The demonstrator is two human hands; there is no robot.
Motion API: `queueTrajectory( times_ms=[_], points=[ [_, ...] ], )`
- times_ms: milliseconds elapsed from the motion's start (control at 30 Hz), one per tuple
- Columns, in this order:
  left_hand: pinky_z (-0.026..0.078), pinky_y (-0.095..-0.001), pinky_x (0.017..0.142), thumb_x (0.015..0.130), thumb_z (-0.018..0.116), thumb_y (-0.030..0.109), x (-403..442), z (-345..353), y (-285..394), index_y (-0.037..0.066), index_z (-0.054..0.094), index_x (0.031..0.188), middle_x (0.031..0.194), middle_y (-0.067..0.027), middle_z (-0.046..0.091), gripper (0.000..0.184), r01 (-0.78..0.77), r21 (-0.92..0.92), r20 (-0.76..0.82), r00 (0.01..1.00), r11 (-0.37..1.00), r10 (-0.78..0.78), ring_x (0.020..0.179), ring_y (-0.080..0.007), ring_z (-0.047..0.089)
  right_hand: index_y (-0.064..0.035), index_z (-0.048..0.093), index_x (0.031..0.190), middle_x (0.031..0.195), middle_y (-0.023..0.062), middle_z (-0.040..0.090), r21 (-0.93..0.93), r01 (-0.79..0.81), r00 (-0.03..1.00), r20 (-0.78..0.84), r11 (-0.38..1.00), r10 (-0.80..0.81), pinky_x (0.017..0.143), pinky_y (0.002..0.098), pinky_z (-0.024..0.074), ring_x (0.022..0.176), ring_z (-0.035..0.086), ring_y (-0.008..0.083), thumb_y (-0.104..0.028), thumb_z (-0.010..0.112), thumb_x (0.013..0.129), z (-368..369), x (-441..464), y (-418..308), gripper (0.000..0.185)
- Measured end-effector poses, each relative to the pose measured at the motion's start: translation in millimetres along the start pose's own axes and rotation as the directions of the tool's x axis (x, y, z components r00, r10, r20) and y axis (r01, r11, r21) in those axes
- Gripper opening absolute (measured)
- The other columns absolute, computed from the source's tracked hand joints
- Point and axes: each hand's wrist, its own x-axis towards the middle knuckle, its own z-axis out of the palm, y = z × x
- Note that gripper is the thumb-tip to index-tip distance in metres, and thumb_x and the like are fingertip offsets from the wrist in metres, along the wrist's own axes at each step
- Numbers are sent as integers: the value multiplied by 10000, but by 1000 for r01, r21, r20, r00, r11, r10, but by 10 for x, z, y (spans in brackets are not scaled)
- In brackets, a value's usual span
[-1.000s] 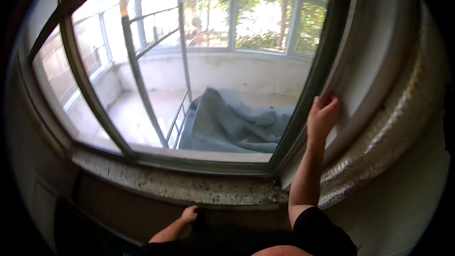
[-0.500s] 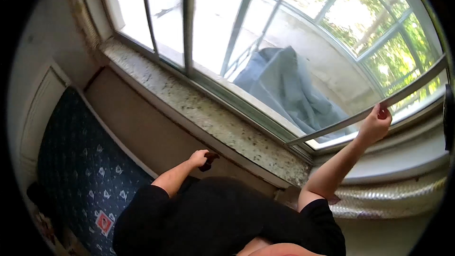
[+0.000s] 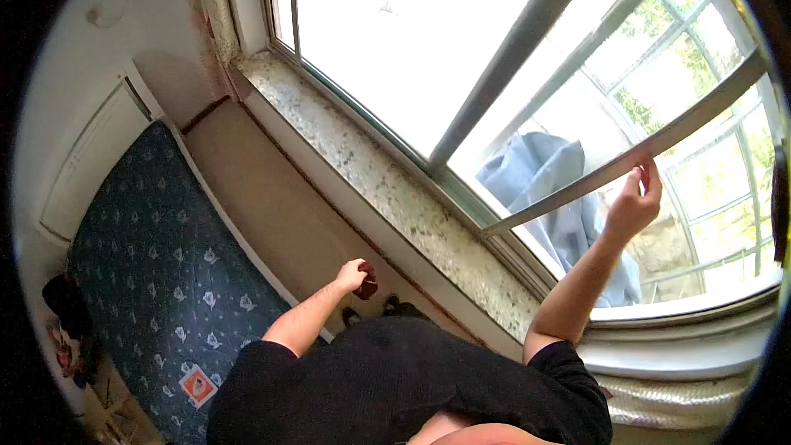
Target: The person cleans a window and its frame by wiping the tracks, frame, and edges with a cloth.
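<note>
One navy mattress (image 3: 152, 280) with white flower prints fills your left side, an orange-red card (image 3: 198, 386) lying on it. Your left hand (image 3: 350, 276) has its fingers closed on a dark red item (image 3: 368, 282), too small to identify, held over the brown strip below the sill. Speckled stone sill (image 3: 362, 173) runs diagonally down to the right. Past it, a rumpled blue-grey sheet (image 3: 535, 169) sits outside, partly behind the sliding window sash (image 3: 577, 187). Sash stands slanted above the sill's right part; your right hand (image 3: 633, 208) has bent fingers clamped on its edge. Shiny quilted material (image 3: 676, 402), lower right, beneath the window.
</note>
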Motion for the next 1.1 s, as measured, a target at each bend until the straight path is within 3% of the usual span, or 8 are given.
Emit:
queueTrajectory(
  times_ms=[100,233,400,633,733,900,967,1100],
  points=[
    [587,-407,826,888,609,48,102,-397,541,58,689,1206,1085,-131,756,328,143,-97,126,983,985,-130,960,-250,733,42,700,1247,1240,173,717,-35,186,979,91,982,-183,999,369,542,1141,692,279,-37,537,979,515,-139,-247,324],
    [587,-390,795,903,594,43,683,-541,451,65,684,1229,1096,-110,758,339,-133,-52,99,986,990,138,934,-230,731,92,688,1210,1302,196,689,217,237,962,86,947,-261,1036,373,535,1187,673,290,24,532,967,1138,-347,-293,297],
    [568,-388,847,905,580,39,857,-1382,786,45,674,1233,1093,-114,749,341,-107,3,187,977,994,104,976,-244,711,108,663,1128,1371,306,618,507,231,971,-59,830,-234,806,371,620,1163,680,344,-58,468,1025,1776,-578,-457,276],
    [556,-372,913,882,596,35,1147,-2554,1034,27,672,1228,1127,-134,744,355,40,-109,117,993,993,-27,1035,-240,711,108,664,1043,1385,325,603,556,236,954,23,797,-299,739,321,550,914,682,250,-123,506,978,2186,-637,-799,287],
    [563,-378,876,896,593,35,1651,-2647,422,35,654,1264,1120,-121,742,373,-206,-81,120,969,975,215,1029,-219,703,99,675,1036,1390,296,615,491,212,972,-17,845,-233,681,266,492,682,557,157,-113,484,944,2306,-740,-1012,300],
    [566,-360,844,910,592,36,1817,-3017,654,31,625,1324,1159,-105,738,416,-167,-67,457,871,984,179,1046,-189,693,45,703,1101,1450,271,579,455,98,993,11,885,-115,724,257,495,1198,640,277,-80,488,896,2260,-834,-990,322],
    [565,-302,849,943,606,52,1677,-3149,944,3,617,1345,1186,-54,719,405,-115,-300,586,761,947,278,1051,-138,667,41,692,1140,1533,265,496,454,138,982,52,880,-180,796,295,540,1260,623,320,-77,493,913,2246,-843,-1262,324],
    [534,-327,965,979,636,116,1493,-3245,1603,-7,627,1325,1186,-71,709,367,24,-164,813,569,986,121,1065,-150,656,33,661,1127,1464,228,544,372,82,985,113,924,-133,900,382,598,1180,664,304,79,466,868,2145,-1309,-1580,327]
  ],
)
